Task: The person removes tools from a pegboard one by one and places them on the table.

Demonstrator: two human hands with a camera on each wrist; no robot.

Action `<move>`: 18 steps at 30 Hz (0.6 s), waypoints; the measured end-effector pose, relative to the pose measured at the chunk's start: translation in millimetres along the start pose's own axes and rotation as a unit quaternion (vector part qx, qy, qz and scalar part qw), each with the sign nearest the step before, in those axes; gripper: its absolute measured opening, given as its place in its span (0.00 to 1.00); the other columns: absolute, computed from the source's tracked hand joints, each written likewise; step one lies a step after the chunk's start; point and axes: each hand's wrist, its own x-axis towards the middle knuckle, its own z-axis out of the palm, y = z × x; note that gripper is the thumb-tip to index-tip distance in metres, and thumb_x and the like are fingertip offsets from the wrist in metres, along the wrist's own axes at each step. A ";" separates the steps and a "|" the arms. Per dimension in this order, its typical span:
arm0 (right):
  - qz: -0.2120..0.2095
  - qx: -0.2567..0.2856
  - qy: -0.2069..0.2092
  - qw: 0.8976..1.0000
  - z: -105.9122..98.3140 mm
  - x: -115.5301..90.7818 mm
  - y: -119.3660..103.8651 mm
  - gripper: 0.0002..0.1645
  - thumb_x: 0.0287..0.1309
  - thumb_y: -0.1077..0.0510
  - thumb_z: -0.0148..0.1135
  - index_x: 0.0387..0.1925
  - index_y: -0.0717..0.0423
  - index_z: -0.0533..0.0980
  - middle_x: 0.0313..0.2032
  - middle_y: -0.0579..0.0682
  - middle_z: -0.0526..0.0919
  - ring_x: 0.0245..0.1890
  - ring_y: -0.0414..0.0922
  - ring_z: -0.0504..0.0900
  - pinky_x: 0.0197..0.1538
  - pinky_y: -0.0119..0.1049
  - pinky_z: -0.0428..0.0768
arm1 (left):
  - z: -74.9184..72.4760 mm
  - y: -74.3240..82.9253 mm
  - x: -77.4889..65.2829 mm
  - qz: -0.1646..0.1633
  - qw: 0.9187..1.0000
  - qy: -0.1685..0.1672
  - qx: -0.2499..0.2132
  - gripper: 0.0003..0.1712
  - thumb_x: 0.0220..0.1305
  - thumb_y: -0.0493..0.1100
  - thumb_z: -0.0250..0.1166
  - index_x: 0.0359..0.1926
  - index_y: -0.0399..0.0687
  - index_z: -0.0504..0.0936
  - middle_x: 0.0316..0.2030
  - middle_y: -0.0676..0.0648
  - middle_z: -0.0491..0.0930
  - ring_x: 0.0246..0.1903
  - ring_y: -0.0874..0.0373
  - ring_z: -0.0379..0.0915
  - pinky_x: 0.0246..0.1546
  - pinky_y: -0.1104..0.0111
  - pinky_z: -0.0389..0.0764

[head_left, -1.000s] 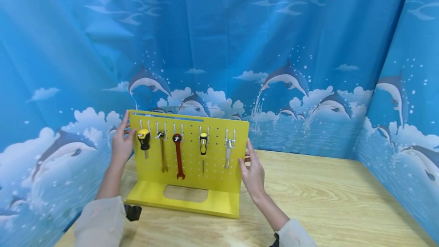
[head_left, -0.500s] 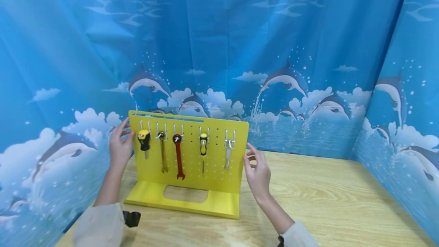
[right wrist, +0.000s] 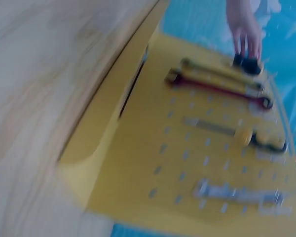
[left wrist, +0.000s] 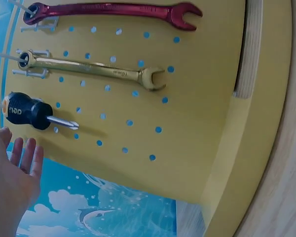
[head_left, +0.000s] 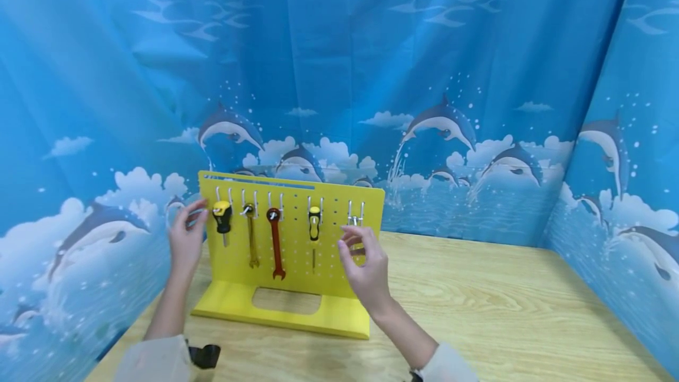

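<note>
A yellow pegboard stand (head_left: 297, 255) stands upright on the table with tools hung on its hooks. My left hand (head_left: 187, 237) is at the board's left edge, fingers loosely bent, beside a stubby black-and-yellow screwdriver (left wrist: 28, 111). To the right of that hang a gold combination wrench (head_left: 253, 243), a red one (head_left: 276, 246) and a longer yellow-and-black screwdriver (head_left: 315, 224). My right hand (head_left: 367, 267) is in front of the board's right side, fingers loosely curved and holding nothing. It mostly covers the silver wrench in the head view; the right wrist view shows this wrench (right wrist: 239, 192), blurred.
The wood-grain table (head_left: 477, 293) extends to the right of the stand. A blue dolphin-print curtain (head_left: 329, 75) hangs behind and at both sides. The stand's base has a wide cutout (head_left: 286, 299) near the front.
My right hand has left the board's right edge and moved left, in front of the silver wrench. My left hand has slid slightly down from the upper left edge. The stand stays in place.
</note>
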 end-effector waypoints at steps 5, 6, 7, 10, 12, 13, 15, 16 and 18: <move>0.023 0.037 -0.061 0.997 38.0 7.8 -14.4 0.13 0.55 0.69 0.58 0.44 0.63 0.72 0.33 0.57 0.77 0.29 0.48 0.78 0.28 0.32 0.81 | 0.0 3.2 -5.2 -0.049 0.997 -0.026 -0.061 0.20 0.68 0.41 0.53 0.58 0.39 0.70 0.51 0.48 0.72 0.44 0.66 0.68 0.43 0.80 0.73; 0.035 0.041 -0.076 0.996 45.6 8.9 -16.3 0.13 0.55 0.68 0.58 0.44 0.62 0.73 0.34 0.56 0.77 0.30 0.48 0.78 0.28 0.32 0.81 | 0.1 3.7 -6.0 -0.053 0.996 -0.030 -0.072 0.20 0.68 0.40 0.53 0.58 0.38 0.70 0.50 0.48 0.72 0.43 0.66 0.68 0.43 0.80 0.73; 0.054 0.045 -0.092 0.993 53.0 10.0 -18.4 0.12 0.56 0.67 0.58 0.44 0.62 0.73 0.35 0.55 0.77 0.30 0.47 0.78 0.29 0.31 0.81 | 0.2 4.0 -6.7 -0.054 0.995 -0.033 -0.077 0.20 0.68 0.40 0.53 0.58 0.37 0.70 0.50 0.48 0.72 0.43 0.65 0.69 0.43 0.80 0.73; 0.115 0.061 -0.138 0.982 75.3 13.4 -22.1 0.12 0.57 0.65 0.59 0.44 0.60 0.73 0.36 0.52 0.77 0.33 0.44 0.78 0.31 0.29 0.80 | 0.3 4.5 -9.4 -0.056 0.995 -0.040 -0.077 0.21 0.68 0.40 0.52 0.59 0.37 0.69 0.50 0.48 0.71 0.42 0.66 0.69 0.43 0.80 0.73; 0.159 0.078 -0.163 0.971 89.6 15.6 -22.9 0.13 0.57 0.64 0.60 0.44 0.61 0.73 0.37 0.51 0.77 0.34 0.43 0.77 0.33 0.28 0.80 | 0.7 4.5 -11.1 -0.051 0.995 -0.045 -0.070 0.21 0.68 0.41 0.52 0.59 0.37 0.68 0.50 0.48 0.71 0.42 0.66 0.68 0.43 0.80 0.73; 0.184 0.087 -0.173 0.964 96.8 16.4 -23.0 0.13 0.57 0.64 0.60 0.45 0.61 0.73 0.37 0.51 0.78 0.34 0.42 0.77 0.33 0.28 0.80 | 0.8 4.5 -12.1 -0.050 0.995 -0.048 -0.066 0.21 0.69 0.42 0.51 0.59 0.37 0.68 0.50 0.48 0.70 0.42 0.66 0.68 0.44 0.80 0.73; 0.233 0.107 -0.190 0.948 110.7 17.6 -22.6 0.14 0.56 0.64 0.60 0.45 0.62 0.72 0.37 0.50 0.78 0.35 0.42 0.77 0.35 0.28 0.79 | 1.2 5.0 -14.2 -0.045 0.996 -0.052 -0.061 0.22 0.69 0.43 0.51 0.60 0.37 0.67 0.50 0.49 0.70 0.42 0.66 0.67 0.44 0.81 0.72; 0.257 0.114 -0.197 0.939 117.4 18.1 -22.3 0.15 0.56 0.63 0.61 0.46 0.63 0.72 0.38 0.51 0.78 0.36 0.42 0.77 0.35 0.27 0.79 | 1.4 5.1 -15.0 -0.044 0.996 -0.054 -0.064 0.22 0.69 0.43 0.51 0.60 0.38 0.67 0.50 0.49 0.70 0.43 0.66 0.67 0.44 0.81 0.72; 0.295 0.122 -0.212 0.924 129.9 18.6 -21.7 0.17 0.55 0.63 0.61 0.47 0.63 0.72 0.41 0.51 0.78 0.38 0.42 0.78 0.36 0.27 0.78 | 2.0 4.9 -16.0 -0.037 0.995 -0.056 -0.068 0.22 0.69 0.43 0.52 0.60 0.37 0.67 0.49 0.50 0.70 0.43 0.66 0.67 0.44 0.80 0.72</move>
